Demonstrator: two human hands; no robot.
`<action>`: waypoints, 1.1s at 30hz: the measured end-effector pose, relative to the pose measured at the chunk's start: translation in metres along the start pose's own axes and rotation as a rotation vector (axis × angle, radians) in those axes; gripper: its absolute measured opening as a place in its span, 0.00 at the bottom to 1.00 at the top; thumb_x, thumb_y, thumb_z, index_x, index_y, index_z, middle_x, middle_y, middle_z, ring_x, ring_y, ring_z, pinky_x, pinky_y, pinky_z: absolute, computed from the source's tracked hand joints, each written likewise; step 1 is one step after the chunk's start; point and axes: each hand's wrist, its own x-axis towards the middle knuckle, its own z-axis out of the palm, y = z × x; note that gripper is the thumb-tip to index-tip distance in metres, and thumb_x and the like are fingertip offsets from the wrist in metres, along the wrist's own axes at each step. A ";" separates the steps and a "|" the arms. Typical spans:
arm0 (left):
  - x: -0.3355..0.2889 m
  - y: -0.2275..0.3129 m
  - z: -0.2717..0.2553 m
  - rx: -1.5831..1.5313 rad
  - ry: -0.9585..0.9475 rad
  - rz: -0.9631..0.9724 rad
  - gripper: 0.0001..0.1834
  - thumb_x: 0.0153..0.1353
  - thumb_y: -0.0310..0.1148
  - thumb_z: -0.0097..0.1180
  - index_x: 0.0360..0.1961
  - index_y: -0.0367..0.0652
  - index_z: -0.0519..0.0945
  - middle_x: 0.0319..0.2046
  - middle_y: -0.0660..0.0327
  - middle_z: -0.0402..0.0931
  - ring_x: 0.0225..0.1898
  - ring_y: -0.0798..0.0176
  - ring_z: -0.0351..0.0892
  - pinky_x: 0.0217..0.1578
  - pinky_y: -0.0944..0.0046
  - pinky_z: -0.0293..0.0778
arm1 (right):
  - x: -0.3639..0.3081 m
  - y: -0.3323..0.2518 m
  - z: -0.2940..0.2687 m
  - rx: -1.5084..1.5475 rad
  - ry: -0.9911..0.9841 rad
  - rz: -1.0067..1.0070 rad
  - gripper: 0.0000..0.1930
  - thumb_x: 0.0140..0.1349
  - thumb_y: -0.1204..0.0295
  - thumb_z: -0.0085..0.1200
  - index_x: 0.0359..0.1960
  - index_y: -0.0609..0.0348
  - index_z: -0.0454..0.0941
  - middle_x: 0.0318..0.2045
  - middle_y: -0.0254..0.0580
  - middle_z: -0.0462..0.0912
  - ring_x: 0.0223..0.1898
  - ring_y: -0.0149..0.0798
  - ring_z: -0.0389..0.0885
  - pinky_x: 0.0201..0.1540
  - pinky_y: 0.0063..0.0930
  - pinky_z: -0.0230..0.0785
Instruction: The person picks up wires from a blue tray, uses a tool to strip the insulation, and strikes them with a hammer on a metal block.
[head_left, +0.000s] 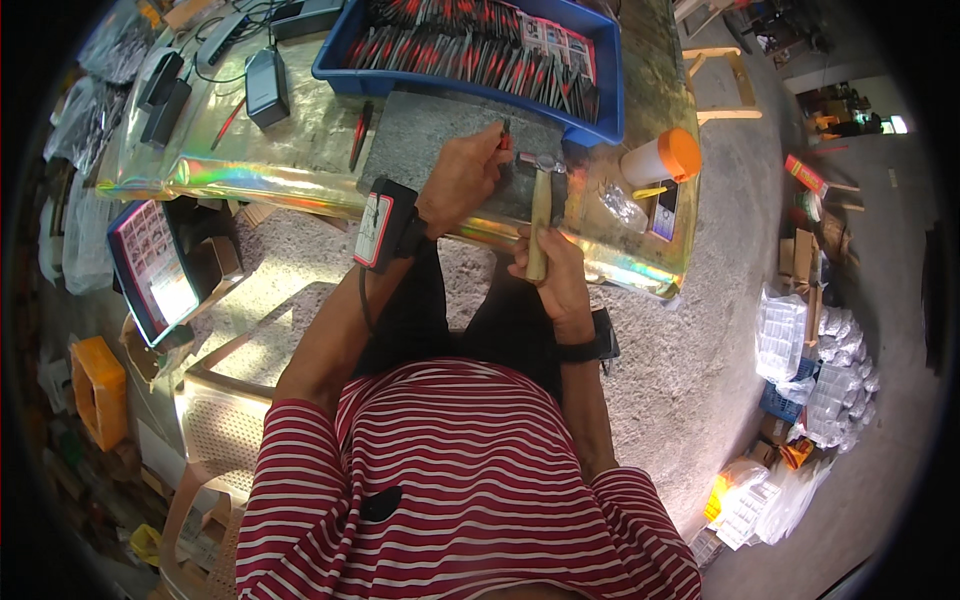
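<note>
Head view: outstretched left hand (460, 182) pinches a red piece (505, 141) above a grey slab (415, 130); right hand (563, 272) grips a hammer (541, 212).

Tan hammer handle (541, 205), striped red shirt (465, 480)

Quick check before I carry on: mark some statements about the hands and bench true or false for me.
1. The right hand grips the hammer by its handle. True.
2. The left hand is empty. False: it pinches a small red-and-black piece.
3. The white container has an orange lid. True.
4. The blue bin is empty. False: it holds rows of dark-and-red items.
</note>
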 end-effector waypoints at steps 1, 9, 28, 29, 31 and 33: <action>0.000 -0.002 0.001 0.016 0.005 0.023 0.00 0.55 0.21 0.44 0.29 0.36 0.67 0.18 0.60 0.67 0.19 0.72 0.68 0.20 0.72 0.67 | 0.000 -0.003 0.002 0.055 0.003 0.029 0.15 0.58 0.64 0.44 0.33 0.67 0.70 0.21 0.38 0.71 0.21 0.26 0.69 0.22 0.19 0.66; 0.001 -0.007 0.003 0.161 -0.010 0.173 0.08 0.47 0.15 0.46 0.29 0.35 0.65 0.20 0.59 0.66 0.18 0.69 0.66 0.21 0.71 0.66 | -0.009 -0.033 0.005 -0.057 0.152 0.004 0.13 0.57 0.65 0.47 0.27 0.65 0.70 0.12 0.34 0.66 0.08 0.19 0.55 0.07 0.11 0.44; -0.001 -0.012 0.006 0.328 -0.007 0.271 0.12 0.48 0.16 0.46 0.36 0.33 0.65 0.27 0.48 0.69 0.29 0.52 0.75 0.24 0.63 0.71 | -0.034 -0.095 0.022 -1.506 0.239 -0.903 0.04 0.54 0.76 0.47 0.29 0.63 0.69 0.16 0.51 0.72 0.14 0.46 0.67 0.17 0.31 0.58; -0.001 -0.012 0.006 0.352 0.007 0.291 0.11 0.47 0.16 0.46 0.35 0.33 0.65 0.26 0.48 0.69 0.28 0.52 0.75 0.23 0.63 0.70 | -0.038 -0.094 0.018 -1.539 0.237 -0.929 0.05 0.53 0.74 0.49 0.29 0.62 0.69 0.15 0.49 0.71 0.14 0.47 0.68 0.16 0.33 0.58; 0.001 -0.014 0.007 0.319 0.014 0.271 0.10 0.47 0.16 0.46 0.33 0.33 0.65 0.25 0.48 0.68 0.27 0.52 0.74 0.22 0.63 0.69 | -0.042 -0.092 0.017 -1.564 0.211 -0.949 0.06 0.51 0.73 0.51 0.28 0.61 0.69 0.13 0.48 0.69 0.13 0.49 0.69 0.15 0.35 0.57; 0.001 -0.015 0.007 0.277 0.014 0.262 0.09 0.47 0.16 0.46 0.32 0.33 0.64 0.24 0.49 0.68 0.26 0.52 0.74 0.22 0.62 0.69 | -0.045 -0.104 0.022 -1.389 0.235 -1.036 0.05 0.55 0.73 0.48 0.30 0.62 0.69 0.15 0.46 0.71 0.13 0.38 0.69 0.16 0.29 0.58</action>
